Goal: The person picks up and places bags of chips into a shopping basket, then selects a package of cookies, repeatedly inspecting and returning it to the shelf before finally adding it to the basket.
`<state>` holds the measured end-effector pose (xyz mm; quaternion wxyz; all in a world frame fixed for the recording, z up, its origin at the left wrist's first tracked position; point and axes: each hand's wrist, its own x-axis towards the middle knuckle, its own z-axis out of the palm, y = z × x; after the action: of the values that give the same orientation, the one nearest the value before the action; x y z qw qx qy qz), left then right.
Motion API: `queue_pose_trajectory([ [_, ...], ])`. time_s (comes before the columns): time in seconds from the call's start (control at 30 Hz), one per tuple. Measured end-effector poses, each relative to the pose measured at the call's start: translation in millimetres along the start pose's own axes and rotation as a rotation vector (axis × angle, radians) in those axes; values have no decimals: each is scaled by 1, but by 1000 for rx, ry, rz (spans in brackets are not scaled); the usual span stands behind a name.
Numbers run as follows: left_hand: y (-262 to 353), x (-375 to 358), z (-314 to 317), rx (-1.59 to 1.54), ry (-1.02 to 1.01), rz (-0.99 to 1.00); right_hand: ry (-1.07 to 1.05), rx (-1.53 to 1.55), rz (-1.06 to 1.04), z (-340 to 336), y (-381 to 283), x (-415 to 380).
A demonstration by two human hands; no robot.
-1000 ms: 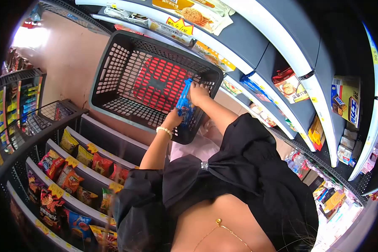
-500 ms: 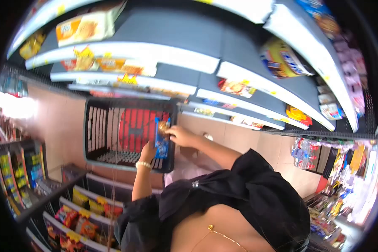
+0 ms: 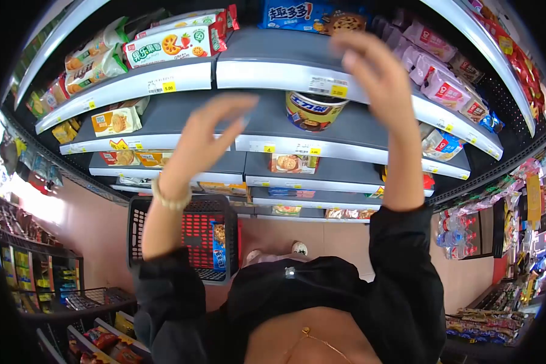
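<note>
My right hand (image 3: 379, 76) is raised at the upper shelf, slightly blurred, fingers stretched out. Its fingertips overlap the right end of a blue cookie pack (image 3: 291, 15) with a chocolate chip cookie printed on it. Lower and to the left, my left hand (image 3: 206, 136) hangs in front of the shelves, fingers apart and nothing in it. A pale bead bracelet (image 3: 171, 195) circles that wrist. Behind and between the hands, a yellow-green tub (image 3: 312, 112) stands on the second shelf. Below my left forearm, a similar blue cookie pack (image 3: 219, 258) lies inside a black shopping basket (image 3: 229, 227).
White-and-green biscuit packs (image 3: 173, 45) line the upper shelf (image 3: 267, 73) on the left; pink-purple packs (image 3: 440, 88) fill its right side. Cream biscuit packs (image 3: 116, 121) sit one level down. Bottled water (image 3: 455, 236) stands on the floor at the right. More snack racks (image 3: 39, 273) are at the left.
Both hands have left the cookie pack, which now lies in the basket, and have risen to the shelves. The view has shifted, bringing the upper shelf's packs into sight.
</note>
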<state>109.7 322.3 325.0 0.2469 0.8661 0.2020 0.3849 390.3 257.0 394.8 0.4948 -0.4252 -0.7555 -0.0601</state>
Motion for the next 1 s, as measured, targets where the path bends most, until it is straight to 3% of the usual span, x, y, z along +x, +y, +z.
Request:
queue_pose_trajectory([
  [0.03, 13, 29, -1, 59, 20, 78, 58, -22, 60, -9, 14, 18],
  [0.07, 18, 61, 1, 144, 116, 319, 116, -44, 123, -16, 28, 32],
  [0.1, 19, 90, 4, 154, 132, 352, 177, -195, 139, -17, 39, 43],
  [0.17, -1, 148, 18, 107, 244, 314, 174, -372, 201, -21, 74, 69],
  [0.2, 19, 160, 20, -83, 251, 109, 113, -393, 247, -22, 100, 76],
  [0.23, -1, 183, 23, 100, 368, 146, 117, -476, 330, -20, 125, 76],
  [0.3, -51, 205, 38, 242, 439, 22, 122, -642, 491, -15, 167, 73],
  [0.33, -63, 213, 41, 309, 478, -43, 59, -577, 445, -16, 163, 63],
  [0.37, -53, 205, 40, 321, 366, -245, 49, -523, 391, -15, 156, 55],
  [0.5, -56, 203, 36, 166, 242, -203, -49, -480, 432, -13, 158, 54],
  [0.6, -49, 200, 35, 187, 241, -221, -32, -396, 489, -12, 143, 52],
  [0.7, -60, 201, 33, -27, 304, -262, 32, -483, 281, -14, 164, 48],
  [0.8, -56, 197, 33, -121, 343, -276, 207, -428, 352, -8, 129, 51],
  [1.0, -69, 203, 29, -100, 376, -308, 199, -532, 465, -14, 131, 58],
])
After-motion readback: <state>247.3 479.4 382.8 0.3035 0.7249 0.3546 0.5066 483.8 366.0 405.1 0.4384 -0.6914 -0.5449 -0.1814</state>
